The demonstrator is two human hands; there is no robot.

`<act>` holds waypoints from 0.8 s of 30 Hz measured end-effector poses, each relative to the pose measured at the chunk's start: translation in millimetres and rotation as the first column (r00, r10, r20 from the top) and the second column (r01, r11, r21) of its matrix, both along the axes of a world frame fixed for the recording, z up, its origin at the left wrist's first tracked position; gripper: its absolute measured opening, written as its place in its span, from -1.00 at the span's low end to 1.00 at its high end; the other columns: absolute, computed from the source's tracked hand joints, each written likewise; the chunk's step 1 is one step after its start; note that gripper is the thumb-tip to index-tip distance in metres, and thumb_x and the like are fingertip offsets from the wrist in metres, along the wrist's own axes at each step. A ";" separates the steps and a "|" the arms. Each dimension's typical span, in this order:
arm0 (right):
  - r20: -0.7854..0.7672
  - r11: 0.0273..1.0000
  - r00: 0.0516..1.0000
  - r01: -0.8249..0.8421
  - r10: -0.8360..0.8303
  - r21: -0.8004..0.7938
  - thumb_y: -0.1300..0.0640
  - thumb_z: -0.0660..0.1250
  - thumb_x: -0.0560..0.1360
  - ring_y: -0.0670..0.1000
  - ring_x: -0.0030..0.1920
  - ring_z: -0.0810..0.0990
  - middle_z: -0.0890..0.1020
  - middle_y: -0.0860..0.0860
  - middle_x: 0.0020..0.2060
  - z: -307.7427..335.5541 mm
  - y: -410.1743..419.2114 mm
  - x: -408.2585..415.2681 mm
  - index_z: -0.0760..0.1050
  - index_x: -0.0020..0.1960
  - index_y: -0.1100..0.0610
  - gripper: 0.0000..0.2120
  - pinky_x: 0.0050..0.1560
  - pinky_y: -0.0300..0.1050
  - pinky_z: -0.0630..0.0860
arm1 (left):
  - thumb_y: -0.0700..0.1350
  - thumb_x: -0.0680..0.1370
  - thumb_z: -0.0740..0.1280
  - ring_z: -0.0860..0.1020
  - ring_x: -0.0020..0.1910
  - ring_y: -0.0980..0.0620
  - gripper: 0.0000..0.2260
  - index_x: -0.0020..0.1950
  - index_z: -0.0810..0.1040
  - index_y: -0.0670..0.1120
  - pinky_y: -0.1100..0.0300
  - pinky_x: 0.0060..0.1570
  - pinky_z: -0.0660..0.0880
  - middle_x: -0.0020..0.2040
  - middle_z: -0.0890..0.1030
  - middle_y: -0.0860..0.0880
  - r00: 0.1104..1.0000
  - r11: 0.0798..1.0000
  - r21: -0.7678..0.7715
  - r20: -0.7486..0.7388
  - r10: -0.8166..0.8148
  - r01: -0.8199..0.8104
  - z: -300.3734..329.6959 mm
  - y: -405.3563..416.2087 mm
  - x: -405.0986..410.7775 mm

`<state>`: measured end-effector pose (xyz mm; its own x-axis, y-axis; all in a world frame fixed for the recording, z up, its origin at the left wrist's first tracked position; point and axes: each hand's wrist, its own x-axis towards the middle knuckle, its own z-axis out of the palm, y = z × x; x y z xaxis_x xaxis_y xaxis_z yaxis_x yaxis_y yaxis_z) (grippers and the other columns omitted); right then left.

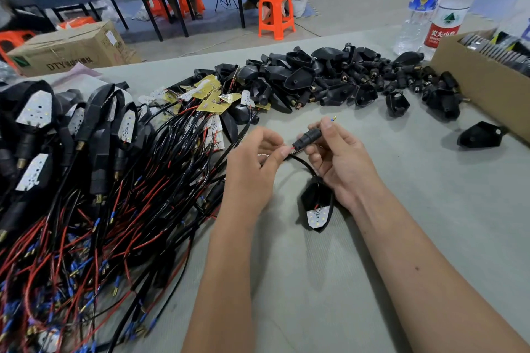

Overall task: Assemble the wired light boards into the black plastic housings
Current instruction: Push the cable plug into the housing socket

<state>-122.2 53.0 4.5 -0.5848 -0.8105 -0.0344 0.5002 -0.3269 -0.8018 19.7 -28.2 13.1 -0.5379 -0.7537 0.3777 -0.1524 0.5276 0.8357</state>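
My right hand (pixel 338 163) grips a short black stem piece (pixel 308 137) between thumb and fingers, and thin wire tips poke out past the thumb. My left hand (pixel 255 166) pinches the red and black wires (pixel 289 152) where they enter that stem. Below the hands a black housing (pixel 314 203) lies on the grey table, with a white light board (pixel 317 216) sitting in its lower end and a black wire looping up from it. A pile of empty black housings (pixel 329 77) lies at the back. Loose yellow and white light boards (pixel 212 94) lie left of it.
Finished units with tangled red and black wires (pixel 86 195) cover the table's left side. A cardboard box (pixel 473 80) stands at the right edge, with two water bottles (pixel 430 6) behind it. One lone housing (pixel 480 136) lies near the box. A person sits on an orange stool (pixel 275 13) far behind.
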 end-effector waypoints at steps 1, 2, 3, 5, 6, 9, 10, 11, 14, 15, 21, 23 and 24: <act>0.007 1.000 1.000 0.003 -0.003 -0.006 0.00 0.40 0.55 -0.07 -0.37 0.60 0.73 0.18 -0.17 -0.4 -0.2 -0.3 0.72 -0.14 0.12 -0.78 -0.36 -0.31 0.54 | -0.19 0.58 0.44 0.62 -0.09 0.19 -0.96 0.01 0.65 -0.06 0.29 -0.06 0.54 -0.11 0.67 0.12 1.000 1.000 0.020 -0.008 -0.011 0.011 -0.2 -1.8 1.8; 0.008 1.000 1.000 0.001 0.000 -0.010 0.01 0.40 0.55 -0.07 -0.37 0.60 0.73 0.20 -0.16 -0.6 -0.1 -0.7 0.70 -0.11 0.14 -0.78 -0.36 -0.31 0.55 | -0.21 0.57 0.45 0.62 -0.11 0.20 -0.94 0.00 0.68 -0.06 0.29 -0.08 0.54 -0.12 0.69 0.11 1.000 0.999 0.032 -0.013 -0.023 0.023 -0.3 -2.8 3.3; 0.002 1.000 1.000 -0.007 0.007 -0.010 0.00 0.41 0.53 -0.07 -0.36 0.61 0.73 0.21 -0.15 -0.5 0.2 -0.6 0.69 -0.09 0.15 -0.78 -0.35 -0.31 0.55 | -0.22 0.56 0.46 0.62 -0.15 0.21 -0.93 -0.04 0.70 -0.05 0.31 -0.12 0.52 -0.15 0.69 0.12 0.999 0.999 0.033 -0.019 -0.030 0.030 -0.3 -2.8 3.7; -0.016 0.999 0.999 -0.034 0.034 -0.004 0.00 0.42 0.49 -0.08 -0.36 0.61 0.73 0.20 -0.14 0.4 0.9 0.4 0.69 -0.09 0.16 -0.78 -0.34 -0.31 0.56 | -0.21 0.50 0.52 0.58 -0.25 0.21 -0.91 -0.12 0.70 -0.02 0.38 -0.22 0.44 -0.22 0.68 0.11 0.999 0.999 0.031 -0.045 -0.014 0.016 0.4 -0.4 3.0; -0.018 0.999 0.999 -0.047 0.047 -0.005 0.00 0.42 0.49 -0.08 -0.35 0.61 0.73 0.20 -0.14 0.9 1.1 1.0 0.70 -0.09 0.15 -0.79 -0.33 -0.31 0.56 | -0.18 0.47 0.55 0.56 -0.29 0.19 -0.90 -0.14 0.69 -0.01 0.39 -0.25 0.41 -0.26 0.68 0.10 0.998 0.999 0.041 -0.068 0.005 -0.002 0.6 0.6 2.3; 0.004 0.997 0.997 -0.072 0.073 -0.024 0.00 0.43 0.47 -0.10 -0.36 0.62 0.74 0.18 -0.13 3.5 1.6 0.7 0.74 -0.15 0.11 -0.80 -0.34 -0.33 0.56 | -0.12 0.43 0.61 0.50 -0.37 0.08 -0.82 -0.14 0.62 0.02 0.31 -0.30 0.41 -0.33 0.67 0.01 0.988 0.995 0.090 -0.147 0.054 -0.041 0.8 0.8 1.0; 0.014 0.997 0.997 -0.072 0.073 -0.028 0.01 0.43 0.46 -0.10 -0.36 0.62 0.74 0.17 -0.13 4.3 1.8 0.4 0.74 -0.16 0.11 -0.80 -0.35 -0.33 0.55 | -0.11 0.42 0.61 0.49 -0.38 0.08 -0.80 -0.15 0.60 0.02 0.29 -0.31 0.40 -0.35 0.66 0.00 0.984 0.994 0.102 -0.168 0.064 -0.048 0.5 0.8 0.4; 0.023 0.998 0.998 -0.064 0.065 -0.028 0.01 0.43 0.46 -0.10 -0.36 0.61 0.74 0.16 -0.13 4.9 1.8 0.3 0.74 -0.16 0.12 -0.80 -0.35 -0.34 0.55 | -0.11 0.42 0.62 0.48 -0.39 0.09 -0.80 -0.17 0.59 0.02 0.28 -0.31 0.40 -0.36 0.65 0.00 0.980 0.992 0.112 -0.182 0.075 -0.055 0.5 1.5 -0.7; 0.058 1.000 0.998 0.005 -0.004 -0.018 0.05 0.41 0.50 -0.10 -0.38 0.60 0.74 0.17 -0.15 4.2 1.1 -1.9 0.71 -0.13 0.18 -0.80 -0.37 -0.36 0.53 | -0.10 0.46 0.58 0.55 -0.35 0.11 -0.86 -0.16 0.64 0.00 0.28 -0.27 0.46 -0.31 0.67 0.01 0.980 0.993 0.115 -0.188 0.056 -0.035 1.1 3.0 -3.1; 0.078 0.999 0.997 0.029 -0.028 -0.021 0.07 0.39 0.55 -0.10 -0.38 0.60 0.74 0.17 -0.15 3.5 0.8 -3.3 0.70 -0.13 0.19 -0.79 -0.37 -0.36 0.53 | -0.12 0.50 0.55 0.59 -0.29 0.10 -0.92 -0.13 0.66 -0.01 0.25 -0.23 0.49 -0.26 0.69 0.02 0.983 0.994 0.112 -0.180 0.038 -0.018 0.9 1.8 -2.7; 0.080 0.998 0.996 0.047 -0.043 -0.043 0.11 0.27 0.68 -0.09 -0.30 0.63 0.73 0.16 -0.07 -0.6 2.7 -7.1 0.72 -0.05 0.17 -0.72 -0.33 -0.34 0.55 | -0.16 0.64 0.38 0.67 -0.03 0.08 -0.92 0.03 0.68 -0.05 0.00 0.04 0.62 -0.09 0.73 0.06 0.996 0.983 0.181 -0.079 0.030 -0.016 -2.9 1.2 -2.0; 0.022 0.996 0.996 0.090 -0.090 -0.003 0.10 0.30 0.67 -0.10 -0.27 0.60 0.71 0.06 -0.14 -1.9 1.6 -6.8 0.74 -0.03 0.14 -0.74 -0.30 -0.29 0.54 | -0.15 0.68 0.31 0.69 0.02 0.09 -0.90 0.14 0.60 -0.10 -0.05 0.17 0.60 -0.03 0.75 0.01 0.997 0.952 0.299 -0.049 -0.060 0.072 -2.8 7.7 -5.5; -0.009 0.992 0.992 0.126 -0.126 0.017 0.10 0.31 0.67 -0.10 -0.28 0.57 0.68 0.03 -0.18 -2.5 0.8 -7.3 0.74 -0.04 0.12 -0.75 -0.29 -0.27 0.53 | -0.16 0.68 0.31 0.70 0.01 0.06 -0.90 0.17 0.57 -0.10 -0.06 0.20 0.59 -0.04 0.75 0.00 0.994 0.937 0.332 -0.025 -0.104 0.106 -3.7 10.1 -6.7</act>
